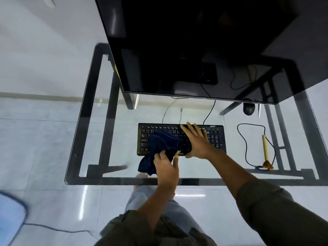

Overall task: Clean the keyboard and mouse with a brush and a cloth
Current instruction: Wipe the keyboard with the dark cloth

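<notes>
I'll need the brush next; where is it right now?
In the head view, the brush lies on the glass desk, right of the keyboard, bristles toward the person, beside the looped black cable.

Counts: 1 keyboard (181,139), black. 1 mouse (249,108), black, far right. 1 brush (265,151), wooden handle. 1 cloth (160,150), dark blue. 1 monitor (195,47). 1 glass tabletop (115,132) carrying all of it. 2 hands: left hand (166,167), right hand (197,141). Cables on the tabletop: at least 3 visible, exact number can't be told. 1 more cable (58,229) on the floor.
</notes>
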A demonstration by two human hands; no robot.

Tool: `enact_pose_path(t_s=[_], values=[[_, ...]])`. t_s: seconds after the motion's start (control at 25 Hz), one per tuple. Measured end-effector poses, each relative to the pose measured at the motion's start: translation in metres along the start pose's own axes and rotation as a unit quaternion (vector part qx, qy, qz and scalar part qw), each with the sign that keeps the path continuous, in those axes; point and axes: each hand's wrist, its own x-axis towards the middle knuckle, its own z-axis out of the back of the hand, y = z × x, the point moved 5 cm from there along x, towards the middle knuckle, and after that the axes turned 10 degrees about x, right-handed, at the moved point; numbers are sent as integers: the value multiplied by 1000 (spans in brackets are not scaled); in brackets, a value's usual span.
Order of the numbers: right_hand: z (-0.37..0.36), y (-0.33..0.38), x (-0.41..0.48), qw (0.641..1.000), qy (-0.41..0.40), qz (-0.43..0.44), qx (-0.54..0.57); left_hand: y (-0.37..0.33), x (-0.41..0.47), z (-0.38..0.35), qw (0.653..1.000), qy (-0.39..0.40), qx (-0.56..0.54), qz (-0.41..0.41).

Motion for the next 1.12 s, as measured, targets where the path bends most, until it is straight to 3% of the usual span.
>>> enact_pose_path(t_s=[0.16, 0.32, 0.48, 0.76, 1.12], values=[[-3, -2, 9, 998, -7, 2, -58, 0, 2, -4, 993, -115, 17, 11], [0, -11, 12, 998, -25, 6, -63, 67, 33, 37, 972, -228, -2, 53], [-6, -12, 11, 998, -19, 13, -52, 99, 46, 61, 970, -239, -21, 47], [-6, -5, 11, 999, -15, 19, -49, 14, 12, -3, 972, -198, 38, -124], [-4, -8, 13, 998, -15, 29, -45, 59, 28, 35, 968, -250, 13, 24]])
